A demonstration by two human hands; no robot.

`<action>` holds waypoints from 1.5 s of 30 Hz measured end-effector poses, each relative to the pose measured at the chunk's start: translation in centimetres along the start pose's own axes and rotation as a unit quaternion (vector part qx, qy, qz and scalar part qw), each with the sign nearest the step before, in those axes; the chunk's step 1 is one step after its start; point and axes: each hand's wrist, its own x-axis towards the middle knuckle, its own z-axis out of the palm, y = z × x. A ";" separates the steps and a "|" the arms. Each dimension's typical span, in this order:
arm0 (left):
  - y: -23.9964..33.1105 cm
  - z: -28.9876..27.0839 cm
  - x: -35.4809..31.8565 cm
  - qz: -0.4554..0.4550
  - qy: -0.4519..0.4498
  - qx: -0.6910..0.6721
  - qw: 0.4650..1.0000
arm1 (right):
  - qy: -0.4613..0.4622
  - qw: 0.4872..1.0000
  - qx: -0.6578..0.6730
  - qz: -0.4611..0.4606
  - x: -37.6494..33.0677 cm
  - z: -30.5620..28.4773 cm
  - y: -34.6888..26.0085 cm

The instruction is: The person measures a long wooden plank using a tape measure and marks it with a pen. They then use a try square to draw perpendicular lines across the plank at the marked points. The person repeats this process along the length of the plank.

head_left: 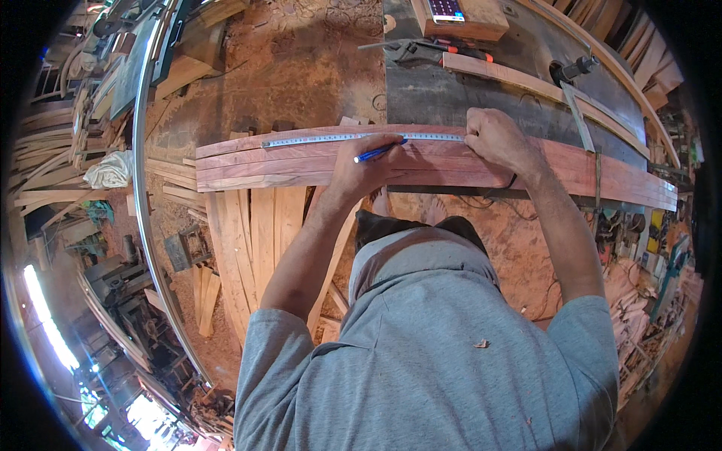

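Several reddish wooden boards (293, 167) lie side by side across the table in front of me. A white tape measure blade (316, 140) stretches along their far side, its metal end near the boards' left end. My left hand (359, 167) rests on the boards with its fingers closed round a blue pen (372, 154), which points toward the blade. Farther right, my right hand (500, 139) is closed in a fist at the other end of the blade. The tape's case is not visible; the fist hides what lies inside it.
Beyond the boards, a handsaw (414, 51) lies on the dark tabletop (429, 98). A phone (446, 10) sits on a wood block (481, 26), near a long wooden strip (519, 75). Pale planks (263, 225) stand below left. A metal rail (141, 173) runs down the left side.
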 end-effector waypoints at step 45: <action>-2.8 -2.2 -2.7 0.201 0.116 0.239 0.943 | 0.016 0.999 0.005 -0.028 -0.3 0.5 0.7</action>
